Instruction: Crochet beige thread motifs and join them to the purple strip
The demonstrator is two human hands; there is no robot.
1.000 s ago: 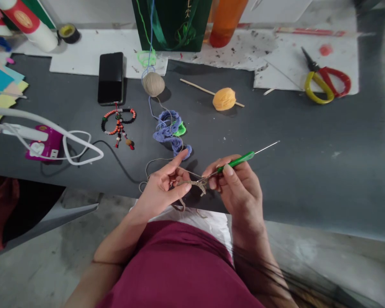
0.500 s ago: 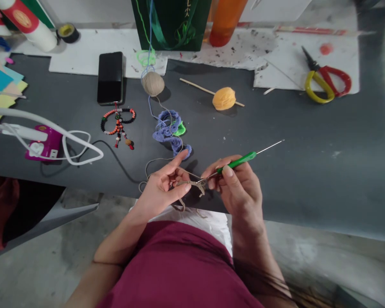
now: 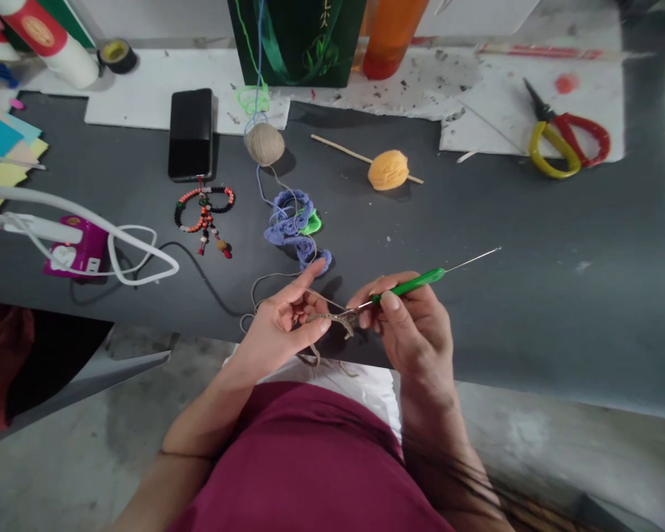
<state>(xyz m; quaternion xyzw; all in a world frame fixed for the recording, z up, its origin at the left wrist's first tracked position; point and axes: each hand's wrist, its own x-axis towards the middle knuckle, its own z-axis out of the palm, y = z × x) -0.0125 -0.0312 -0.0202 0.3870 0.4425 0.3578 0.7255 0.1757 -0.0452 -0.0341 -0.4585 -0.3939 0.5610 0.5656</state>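
Seen from above, a person in a maroon top sat or stood at a dark grey surface (image 3: 532,295), both hands busy near its front edge. The left hand (image 3: 280,321) pinched a narrow strip of beige crochet (image 3: 342,319) between thumb and fingers, its index finger stretched out and a strand of beige yarn running from it to the work. The right hand (image 3: 413,318) gripped a crochet hook (image 3: 415,284) by its green handle, much like a pen. One metal end of the hook met the strip between the two hands; the other, long and thin, pointed up and to the right.

Just beyond the left index fingertip lay a blue crocheted piece (image 3: 289,214) with a bit of bright green at its side; whether the finger touched it could not be told. Behind that sat the beige yarn ball (image 3: 264,144). To its right, a yellow ball (image 3: 389,170) rested on a wooden stick, and scissors (image 3: 568,140) with one red and one yellow handle lay farther right. To the left were a black phone (image 3: 191,134), a beaded bracelet (image 3: 205,207) just below it, and a magenta power adapter (image 3: 80,247) with white cables. A dark green bag (image 3: 299,44) and an orange bottle (image 3: 393,37) stood at the back.
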